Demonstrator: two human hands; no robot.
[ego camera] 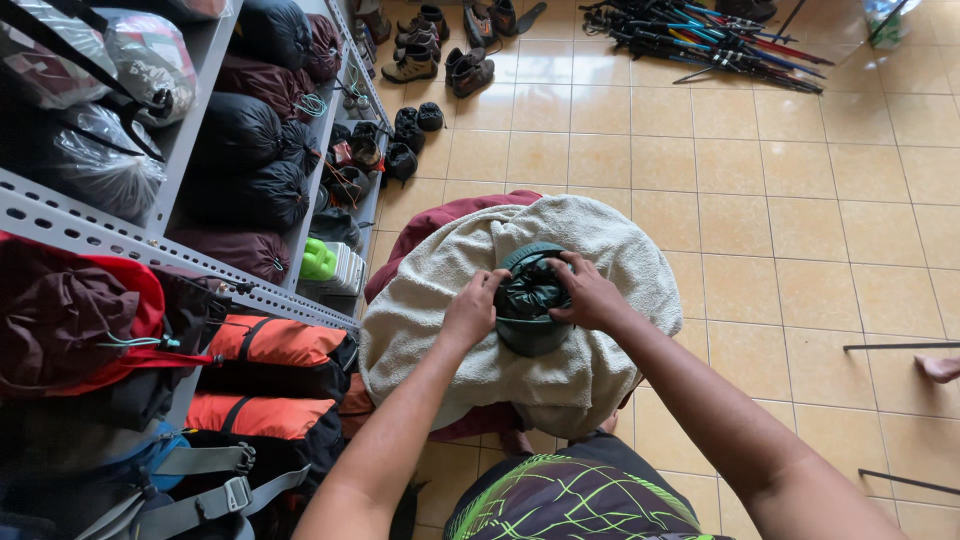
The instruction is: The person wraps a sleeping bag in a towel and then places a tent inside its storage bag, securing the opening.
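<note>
Tiled floor [760, 200], beige, storeroom with grey metal shelving [130, 250] along the left side. Centre of view: dark green stuff sack [530, 305], mouth up, dark crumpled fabric bulging out of its opening. Sack sits on a beige towel [600, 240] draped over a maroon bundle [440, 215], just ahead of the person's knees. Left hand [472, 310] clasps the sack's left rim, grip closed on it, fingers curled over the edge. Right hand [590, 295] clamps the right rim and top, grip also closed on the sack, thumb pressing into the fabric.

Risk, as a judgement: the fabric looks springy and could puff back out if either grip slackens. The towel base is soft and rounded, so the sack could tip or slide off toward the floor under uneven pressing.

Outward: orange packs [275, 345] and a red and black bag [90, 320] sit on the lower shelves close to the left elbow, so room is tight on that side. Black rolled bags [250, 130] fill the upper shelves. A green bottle [318, 262] stands near the shelf foot. Boots [430, 45] and trekking poles [700, 35] lie far off at the top. Right side is open tiles, with a bare foot [940, 368] at the far right edge.
</note>
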